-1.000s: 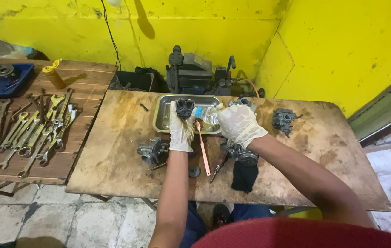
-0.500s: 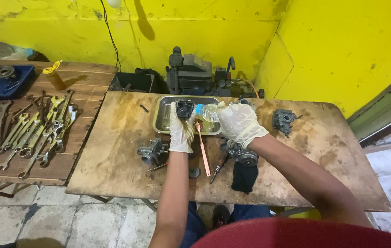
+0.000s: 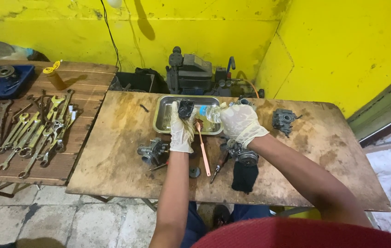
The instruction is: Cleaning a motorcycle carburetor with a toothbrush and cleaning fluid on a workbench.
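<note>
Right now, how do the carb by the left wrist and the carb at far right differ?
The left carb lies beside the left hand, near the tray; the right carb sits alone, away from both hands. The left one looks lighter, the right one darker grey. Both rest on the wooden table.

A repair workshop is indicated: a stained plywood worktable [image 3: 112,151] bearing grey metal carburettor bodies [image 3: 151,150], a slatted bench laid with steel spanners [image 3: 30,133] to its left, a dark motor unit [image 3: 191,76] behind it.

left hand [image 3: 181,131] raised slightly, black part [image 3: 186,108] higher
</note>
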